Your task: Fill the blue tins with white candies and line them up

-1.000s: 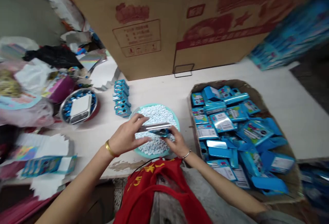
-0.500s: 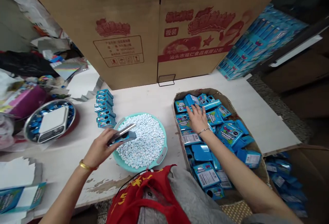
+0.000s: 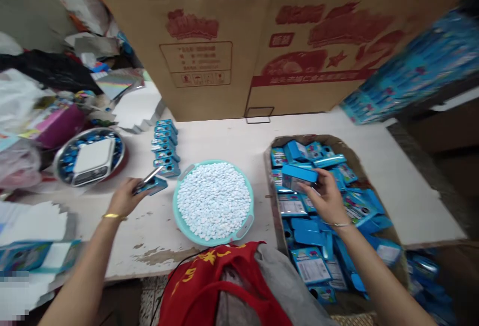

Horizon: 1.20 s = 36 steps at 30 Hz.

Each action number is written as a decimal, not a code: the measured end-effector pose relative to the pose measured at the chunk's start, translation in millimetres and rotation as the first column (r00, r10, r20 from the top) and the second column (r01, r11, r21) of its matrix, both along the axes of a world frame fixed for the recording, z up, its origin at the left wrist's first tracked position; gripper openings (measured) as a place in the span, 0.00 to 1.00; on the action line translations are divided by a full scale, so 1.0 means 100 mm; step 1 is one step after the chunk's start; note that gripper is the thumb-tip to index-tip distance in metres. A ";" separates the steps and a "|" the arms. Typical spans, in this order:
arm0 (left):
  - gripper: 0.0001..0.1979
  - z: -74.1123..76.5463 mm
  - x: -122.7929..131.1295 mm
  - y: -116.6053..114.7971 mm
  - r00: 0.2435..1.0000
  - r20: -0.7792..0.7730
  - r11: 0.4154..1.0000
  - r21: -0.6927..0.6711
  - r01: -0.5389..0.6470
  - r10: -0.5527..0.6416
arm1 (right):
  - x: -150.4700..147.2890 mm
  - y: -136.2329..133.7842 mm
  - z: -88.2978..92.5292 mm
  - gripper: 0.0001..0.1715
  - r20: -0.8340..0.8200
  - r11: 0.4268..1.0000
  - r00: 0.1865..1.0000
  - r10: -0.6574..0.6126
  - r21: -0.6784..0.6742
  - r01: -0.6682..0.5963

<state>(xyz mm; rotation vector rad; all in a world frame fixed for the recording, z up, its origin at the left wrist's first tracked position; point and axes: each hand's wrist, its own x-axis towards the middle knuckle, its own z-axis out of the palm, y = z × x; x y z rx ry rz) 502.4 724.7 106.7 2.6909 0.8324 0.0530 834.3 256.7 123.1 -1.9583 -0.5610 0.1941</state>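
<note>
Tins (image 3: pixel 151 186), small and blue, sit in both hands above the pale surface (image 3: pixel 130 246). Left hand (image 3: pixel 123 199) curls its fingers (image 3: pixel 131 185) around one tin, a shiny silver lid standing open, just beside the teal basin (image 3: pixel 250 219) heaped with white pellets (image 3: pixel 213 200). Right hand (image 3: pixel 329 200) grips a second tin (image 3: pixel 298 177) in closed fingers (image 3: pixel 316 179), over a cardboard tray (image 3: pixel 270 186) of blue packs (image 3: pixel 310 226). Their labels are too small to read. Red Chinese print on the brown carton (image 3: pixel 194 62) is blurred.
</note>
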 end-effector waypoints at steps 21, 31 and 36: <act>0.13 -0.34 0.15 -0.57 0.989 0.134 0.989 -0.138 -0.044 0.063 | -1.12 0.87 -0.30 0.16 -0.866 0.847 0.376 0.329 0.447 0.289; 0.08 -0.13 -0.09 -1.72 0.874 -0.399 0.944 -0.284 0.170 -0.278 | -1.06 0.38 -0.32 0.23 -0.939 0.905 0.174 0.295 0.333 0.265; 0.06 -0.56 0.37 -2.16 0.926 -0.355 0.971 -0.234 0.045 -0.128 | -1.32 0.24 -0.13 0.37 -0.901 0.896 -0.024 0.433 0.433 -0.097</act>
